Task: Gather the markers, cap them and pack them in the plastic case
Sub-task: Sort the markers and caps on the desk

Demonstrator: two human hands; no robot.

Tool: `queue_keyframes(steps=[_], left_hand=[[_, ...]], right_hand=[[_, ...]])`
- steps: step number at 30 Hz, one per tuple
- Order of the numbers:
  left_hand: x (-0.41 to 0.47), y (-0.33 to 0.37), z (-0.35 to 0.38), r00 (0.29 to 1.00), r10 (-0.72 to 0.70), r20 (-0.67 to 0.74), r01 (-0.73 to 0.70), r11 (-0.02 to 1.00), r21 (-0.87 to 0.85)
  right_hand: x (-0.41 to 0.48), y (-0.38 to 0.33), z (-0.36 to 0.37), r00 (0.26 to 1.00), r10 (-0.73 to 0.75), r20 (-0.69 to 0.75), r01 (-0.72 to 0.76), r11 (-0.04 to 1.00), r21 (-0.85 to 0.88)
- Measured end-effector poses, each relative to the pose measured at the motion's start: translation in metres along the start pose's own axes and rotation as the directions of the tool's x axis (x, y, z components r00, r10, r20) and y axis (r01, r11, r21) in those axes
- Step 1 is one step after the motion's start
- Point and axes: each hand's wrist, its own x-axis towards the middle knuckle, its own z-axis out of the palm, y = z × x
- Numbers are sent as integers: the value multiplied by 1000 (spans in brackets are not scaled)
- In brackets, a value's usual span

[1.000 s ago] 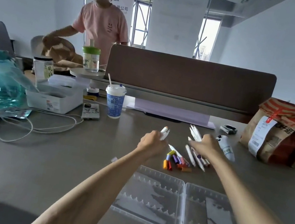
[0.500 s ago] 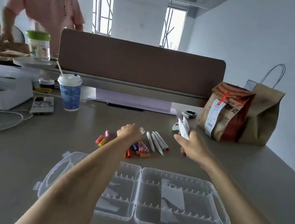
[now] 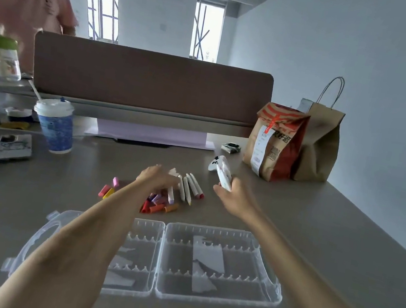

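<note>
Several white uncapped markers [image 3: 190, 188] lie side by side on the grey desk beyond the open clear plastic case [image 3: 220, 265]. A heap of coloured caps [image 3: 159, 204] lies just in front of them, and three more caps [image 3: 109, 189] lie apart to the left. My left hand [image 3: 158, 177] hovers blurred over the left end of the markers, fingers spread, holding nothing I can make out. My right hand [image 3: 232, 195] grips a bundle of white markers [image 3: 224, 174] to the right of the row. The case has empty notched compartments and paper scraps.
A blue paper cup [image 3: 56, 125] with a straw, a phone [image 3: 14, 146] and cables sit at the left. Paper bags [image 3: 277, 142] stand at the back right, with a small white panda-like object [image 3: 215, 162] near them. A brown divider [image 3: 149, 82] runs across the desk; a person in pink stands behind.
The view has swung to the right and closer. My left hand has let go of its markers and now reaches over the row. My right hand still holds its bundle.
</note>
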Motion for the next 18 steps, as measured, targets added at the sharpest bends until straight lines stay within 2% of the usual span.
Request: queue_keyframes(steps=[2,4,7,11,13,15,18], left_hand=[[-1,-9,-3,998,31,-60,-37,994,-106],[-2,-19,-3,989,61,-139,-95,962,-256],[-13,-28,-7,969,113,-219,-211,840,-499],[-31,-37,-14,944,160,-287,-318,665,-675],[-40,-43,-17,932,200,-303,-359,631,-688],[-53,-48,-20,919,247,-308,-394,621,-678],[-66,-55,-23,904,316,-289,-426,596,-680]], right_hand=[[1,-2,3,998,58,-24,-56,994,92],[6,-4,9,993,108,-36,-104,989,106],[20,-8,25,990,143,-21,-142,989,38],[40,-17,53,990,141,-10,-141,988,-68],[49,-23,65,994,113,-15,-113,971,-209],[53,-27,72,996,82,-19,-82,914,-398],[56,-27,80,998,-3,-63,-34,821,-570]])
